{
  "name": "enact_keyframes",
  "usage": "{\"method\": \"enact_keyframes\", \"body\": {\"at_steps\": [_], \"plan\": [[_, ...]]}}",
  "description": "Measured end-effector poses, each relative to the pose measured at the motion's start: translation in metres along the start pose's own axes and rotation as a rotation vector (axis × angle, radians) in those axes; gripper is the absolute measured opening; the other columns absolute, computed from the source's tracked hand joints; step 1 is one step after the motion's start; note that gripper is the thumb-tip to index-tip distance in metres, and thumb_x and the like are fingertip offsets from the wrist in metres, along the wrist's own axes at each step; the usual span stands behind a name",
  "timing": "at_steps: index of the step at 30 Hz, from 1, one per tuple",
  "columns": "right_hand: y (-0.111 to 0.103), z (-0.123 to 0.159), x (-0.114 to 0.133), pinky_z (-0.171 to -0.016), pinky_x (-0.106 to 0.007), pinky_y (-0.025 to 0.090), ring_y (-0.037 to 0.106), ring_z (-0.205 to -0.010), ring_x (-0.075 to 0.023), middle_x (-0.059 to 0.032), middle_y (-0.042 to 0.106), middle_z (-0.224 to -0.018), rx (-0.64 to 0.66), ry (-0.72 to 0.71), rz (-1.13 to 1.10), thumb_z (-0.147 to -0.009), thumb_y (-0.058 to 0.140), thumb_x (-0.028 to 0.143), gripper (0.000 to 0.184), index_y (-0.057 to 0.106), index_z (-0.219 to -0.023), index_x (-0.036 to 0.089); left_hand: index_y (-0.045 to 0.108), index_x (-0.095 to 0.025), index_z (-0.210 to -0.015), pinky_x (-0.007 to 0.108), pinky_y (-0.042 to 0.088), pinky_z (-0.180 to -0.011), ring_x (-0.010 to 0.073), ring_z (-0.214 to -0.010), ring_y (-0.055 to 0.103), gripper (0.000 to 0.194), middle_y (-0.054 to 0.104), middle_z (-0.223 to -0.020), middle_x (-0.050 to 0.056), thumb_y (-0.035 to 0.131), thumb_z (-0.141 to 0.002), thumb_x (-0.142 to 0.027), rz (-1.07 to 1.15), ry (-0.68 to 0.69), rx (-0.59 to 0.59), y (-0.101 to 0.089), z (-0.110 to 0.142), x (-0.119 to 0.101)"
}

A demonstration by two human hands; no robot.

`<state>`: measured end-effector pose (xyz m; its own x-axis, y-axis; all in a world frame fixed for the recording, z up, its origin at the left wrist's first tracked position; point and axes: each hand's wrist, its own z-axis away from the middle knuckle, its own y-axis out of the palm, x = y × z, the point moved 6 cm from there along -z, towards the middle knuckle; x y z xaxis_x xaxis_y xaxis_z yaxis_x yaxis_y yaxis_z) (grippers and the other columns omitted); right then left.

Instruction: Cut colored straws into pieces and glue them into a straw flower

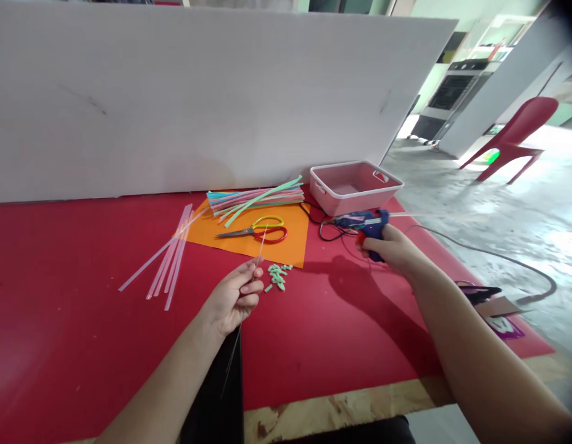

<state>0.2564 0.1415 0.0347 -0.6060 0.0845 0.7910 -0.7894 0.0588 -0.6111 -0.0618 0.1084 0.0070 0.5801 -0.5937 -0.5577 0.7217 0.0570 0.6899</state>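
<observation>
My left hand [242, 293] pinches a thin wire [232, 357] that slants up past the fingertips and down toward the table's front edge. Gripped in my right hand [394, 246] is a blue glue gun [371, 225], its nozzle pointing left and a long clear glue stick [429, 214] jutting out behind. Small pale green pieces [277, 275] lie in a loose pile just right of my left hand. Scissors [255, 231] with yellow and red handles rest on an orange sheet [290, 246], beside a bundle of pastel strips [258, 197].
Several pinkish clear sticks [174, 259] lie on the red table [73, 327] at left. A pink basket [355, 185] stands at the back, before a white board [197, 98]. A grey cable [498, 250] trails over the right edge. A red chair [517, 135] is beyond.
</observation>
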Motion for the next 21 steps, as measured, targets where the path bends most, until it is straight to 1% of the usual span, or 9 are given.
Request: {"method": "enact_keyframes", "body": {"at_steps": [3,5,7,10,12,14,16,18,21], "plan": [[0.001,0.015,0.005,-0.056,-0.031,0.044,0.052,-0.056,-0.0144,-0.0029,0.056,-0.065,-0.007,-0.019,-0.3,-0.066,0.055,0.033,0.016,0.053,-0.073,0.018,0.06,-0.01,-0.1,0.008,0.024,-0.03,-0.0007,-0.041,0.036,0.019,0.051,-0.074,-0.001,0.043,-0.093,-0.006,-0.051,0.006,-0.003,0.002,0.001,0.006],[0.009,0.024,0.009,-0.057,-0.031,0.045,0.052,-0.056,-0.0139,-0.0023,0.057,-0.063,0.004,-0.025,-0.425,-0.065,0.061,0.034,0.018,0.057,-0.071,0.018,0.061,-0.01,-0.1,0.008,0.026,-0.031,-0.0004,-0.042,0.037,0.016,0.053,-0.074,-0.001,0.049,-0.09,-0.005,-0.097,0.009,-0.005,0.004,0.003,0.011],[0.02,0.03,0.011,-0.059,-0.031,0.046,0.055,-0.058,-0.0142,-0.0017,0.059,-0.064,0.005,-0.022,-0.501,-0.062,0.069,0.034,0.021,0.062,-0.074,0.017,0.061,-0.012,-0.099,0.008,0.029,-0.033,0.0005,-0.045,0.04,0.014,0.053,-0.075,-0.001,0.055,-0.087,-0.006,-0.171,0.018,-0.002,0.006,0.005,0.017],[0.034,0.036,0.009,-0.059,-0.03,0.048,0.059,-0.064,-0.0163,-0.0022,0.064,-0.069,0.01,-0.018,-0.56,-0.059,0.079,0.033,0.028,0.067,-0.079,0.018,0.061,-0.014,-0.091,0.012,0.041,-0.038,0.0043,-0.052,0.048,0.007,0.055,-0.076,0.0,0.062,-0.085,-0.013,-0.288,0.007,0.029,0.009,0.008,0.025],[0.041,0.039,0.007,-0.056,-0.03,0.047,0.059,-0.062,-0.017,-0.0021,0.064,-0.066,0.036,-0.027,-0.566,-0.063,0.08,0.034,0.026,0.067,-0.078,0.018,0.06,-0.015,-0.085,0.017,0.05,-0.045,0.0071,-0.058,0.052,0.005,0.056,-0.076,0.001,0.064,-0.084,-0.017,-0.324,-0.014,0.069,0.011,0.008,0.03],[0.044,0.043,0.007,-0.054,-0.03,0.046,0.059,-0.058,-0.0169,-0.0019,0.064,-0.062,0.059,-0.054,-0.55,-0.069,0.078,0.035,0.024,0.067,-0.08,0.017,0.06,-0.015,-0.082,0.021,0.055,-0.053,0.0087,-0.064,0.055,0.007,0.056,-0.077,0.001,0.066,-0.083,-0.019,-0.337,-0.016,0.1,0.011,0.008,0.033],[0.045,0.046,0.01,-0.055,-0.031,0.047,0.058,-0.053,-0.0151,-0.0007,0.064,-0.059,0.048,-0.086,-0.539,-0.073,0.077,0.034,0.022,0.067,-0.082,0.017,0.06,-0.015,-0.083,0.021,0.055,-0.056,0.0089,-0.065,0.055,0.008,0.055,-0.074,0.0,0.067,-0.082,-0.02,-0.343,-0.009,0.102,0.01,0.007,0.034],[0.047,0.049,0.014,-0.055,-0.03,0.044,0.053,-0.048,-0.012,0.0015,0.06,-0.053,0.031,-0.105,-0.557,-0.075,0.075,0.033,0.019,0.066,-0.078,0.016,0.061,-0.015,-0.083,0.019,0.053,-0.054,0.0081,-0.062,0.053,0.01,0.054,-0.07,-0.001,0.069,-0.082,-0.022,-0.351,-0.001,0.086,0.007,0.006,0.035],[0.054,0.051,0.02,-0.05,-0.026,0.037,0.045,-0.044,-0.0083,0.0048,0.053,-0.048,0.047,-0.066,-0.676,-0.074,0.076,0.031,0.019,0.065,-0.077,0.016,0.063,-0.014,-0.082,0.017,0.049,-0.051,0.0064,-0.056,0.05,0.014,0.053,-0.066,-0.001,0.071,-0.08,-0.025,-0.375,0.004,0.059,0.004,0.006,0.034]]}}
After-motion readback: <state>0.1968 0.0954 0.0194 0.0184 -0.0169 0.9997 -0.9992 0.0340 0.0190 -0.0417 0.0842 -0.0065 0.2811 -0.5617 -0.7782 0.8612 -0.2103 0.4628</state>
